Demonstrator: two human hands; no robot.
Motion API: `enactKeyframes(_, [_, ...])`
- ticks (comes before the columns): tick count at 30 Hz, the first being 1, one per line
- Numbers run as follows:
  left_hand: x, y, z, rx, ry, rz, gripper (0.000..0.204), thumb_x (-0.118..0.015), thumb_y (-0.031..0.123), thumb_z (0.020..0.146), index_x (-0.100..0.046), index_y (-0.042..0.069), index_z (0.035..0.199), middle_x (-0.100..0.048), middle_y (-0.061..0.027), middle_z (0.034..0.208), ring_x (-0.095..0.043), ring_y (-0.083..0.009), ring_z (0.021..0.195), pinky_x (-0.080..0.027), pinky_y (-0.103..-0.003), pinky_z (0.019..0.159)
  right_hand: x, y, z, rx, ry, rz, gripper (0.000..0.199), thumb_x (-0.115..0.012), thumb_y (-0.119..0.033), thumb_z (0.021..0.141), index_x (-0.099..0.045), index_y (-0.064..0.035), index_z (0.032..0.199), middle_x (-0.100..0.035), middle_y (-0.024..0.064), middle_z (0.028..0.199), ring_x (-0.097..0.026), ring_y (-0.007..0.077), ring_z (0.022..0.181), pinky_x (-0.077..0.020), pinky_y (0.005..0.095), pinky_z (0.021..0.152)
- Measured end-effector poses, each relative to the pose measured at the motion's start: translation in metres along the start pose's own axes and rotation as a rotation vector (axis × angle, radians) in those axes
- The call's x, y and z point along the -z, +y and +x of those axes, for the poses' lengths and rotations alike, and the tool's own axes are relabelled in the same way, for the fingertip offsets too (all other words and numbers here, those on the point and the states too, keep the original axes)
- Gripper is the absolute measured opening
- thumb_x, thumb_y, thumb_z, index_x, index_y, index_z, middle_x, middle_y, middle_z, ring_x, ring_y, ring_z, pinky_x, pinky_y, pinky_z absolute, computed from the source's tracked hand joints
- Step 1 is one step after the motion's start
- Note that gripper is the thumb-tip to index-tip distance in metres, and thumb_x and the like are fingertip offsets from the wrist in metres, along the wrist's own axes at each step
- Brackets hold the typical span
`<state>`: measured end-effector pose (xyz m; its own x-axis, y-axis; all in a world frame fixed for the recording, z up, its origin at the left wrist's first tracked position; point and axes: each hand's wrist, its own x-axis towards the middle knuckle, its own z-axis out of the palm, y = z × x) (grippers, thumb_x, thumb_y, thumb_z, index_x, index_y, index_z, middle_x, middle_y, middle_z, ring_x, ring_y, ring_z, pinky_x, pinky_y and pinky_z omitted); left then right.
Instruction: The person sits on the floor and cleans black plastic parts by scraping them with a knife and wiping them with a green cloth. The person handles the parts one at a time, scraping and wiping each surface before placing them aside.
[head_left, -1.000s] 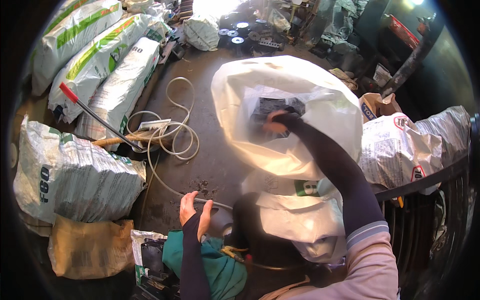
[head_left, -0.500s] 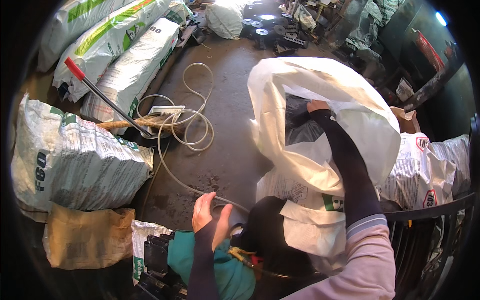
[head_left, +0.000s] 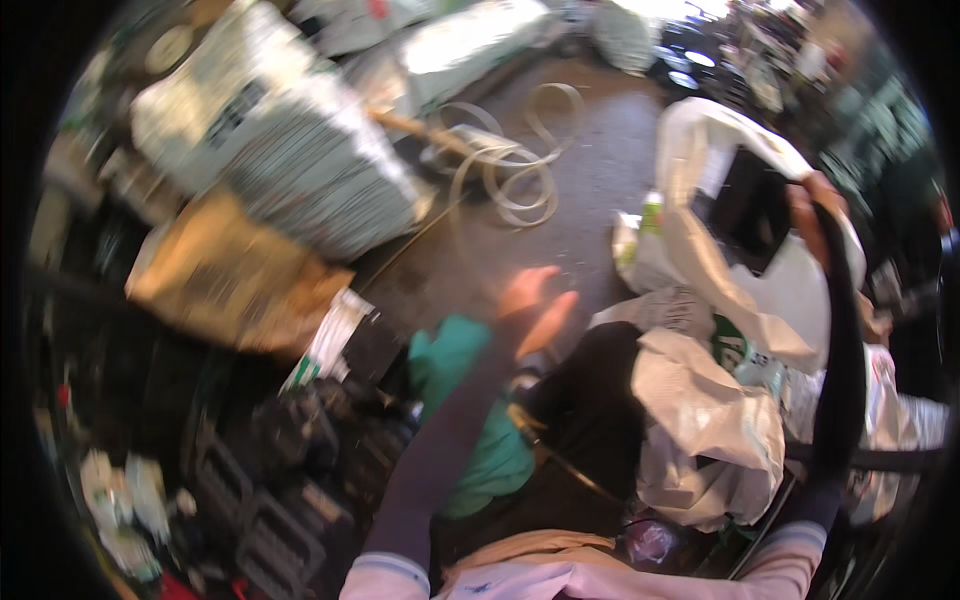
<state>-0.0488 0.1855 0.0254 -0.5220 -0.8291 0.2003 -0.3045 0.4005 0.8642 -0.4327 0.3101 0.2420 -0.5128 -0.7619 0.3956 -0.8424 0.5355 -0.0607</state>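
Observation:
A white woven sack [head_left: 683, 170] with its mouth open stands at the right. My right hand [head_left: 818, 215] is at its far right rim, closed on the edge of a black, flat-sided object [head_left: 755, 205] in the mouth; blur hides its exact kind. My left hand [head_left: 535, 305] hovers over the floor in front of my knees, thumb apart from the fingers, holding nothing. Teal cloth [head_left: 490, 470] lies beneath my left forearm. A crumpled paper-like sack [head_left: 700, 385] rests beside my right knee, below the white sack.
Clear coiled tubing [head_left: 550, 200] lies on the floor [head_left: 600, 140] ahead. A large white bag [head_left: 290, 150] and a brown paper bag [head_left: 235, 285] stand left. Black plastic parts [head_left: 290, 530] are piled at lower left. More clutter fills the far right.
My view has swung left and down, so the scene shifts right and blurs. My right hand has come up from inside the sack to its rim, with the black object. The left stays open.

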Motion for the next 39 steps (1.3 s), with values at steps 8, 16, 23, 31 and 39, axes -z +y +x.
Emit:
enactKeyframes(8, [0.134,0.05,0.0,0.035,0.457,-0.151,0.043,-0.07,0.024,0.088,-0.062,0.001,0.123,-0.065,-0.0186,0.12,-0.061,-0.0272,0.115,-0.046,-0.038,0.1,0.068,-0.153,-0.024,0.25,-0.068,0.9,0.024,-0.056,-0.024,0.098,-0.064,-0.0023,0.106,-0.067,0.0057,0.09,-0.064,0.015,0.076,-0.0525,0.0289,0.069])
enactKeyframes(16, [0.291,0.052,-0.008,-0.035,0.849,-0.082,0.032,-0.069,0.02,0.09,-0.064,-0.001,0.113,-0.068,-0.0156,0.105,-0.065,-0.0222,0.097,-0.051,-0.034,0.087,-0.151,-0.387,-0.13,-0.204,-1.035,1.668,0.029,-0.065,-0.022,0.093,-0.057,-0.0012,0.113,-0.056,0.0092,0.094,-0.065,0.0252,0.078,-0.0609,0.0413,0.072])
enactKeyframes(23, [0.31,0.043,-0.032,0.05,0.923,-0.13,0.028,-0.07,0.017,0.091,-0.065,-0.002,0.111,-0.067,-0.0083,0.101,-0.061,-0.0147,0.095,-0.047,-0.029,0.088,-0.224,-0.449,-0.203,-0.08,-1.176,1.863,0.025,-0.067,-0.017,0.092,-0.064,0.0055,0.103,-0.062,0.0107,0.087,-0.064,0.0199,0.077,-0.0624,0.0358,0.067])
enactKeyframes(31, [0.295,0.033,-0.032,0.085,0.872,-0.151,0.03,-0.07,0.02,0.089,-0.065,-0.001,0.111,-0.068,-0.0143,0.104,-0.063,-0.0213,0.1,-0.049,-0.035,0.09,-0.243,-0.447,-0.219,-0.387,-1.157,1.732,0.024,-0.071,-0.019,0.089,-0.066,0.0026,0.097,-0.063,0.0093,0.08,-0.064,0.0173,0.071,-0.0592,0.0324,0.058])
enactKeyframes(39, [0.278,0.019,-0.036,0.074,0.831,-0.17,0.031,-0.071,0.018,0.089,-0.065,-0.003,0.11,-0.069,-0.0132,0.101,-0.065,-0.0192,0.094,-0.051,-0.032,0.085,-0.192,-0.417,-0.196,0.217,-0.541,0.952,0.032,-0.064,-0.026,0.09,-0.067,0.0006,0.108,-0.072,0.0183,0.097,-0.07,0.0282,0.092,-0.0539,0.0381,0.082])
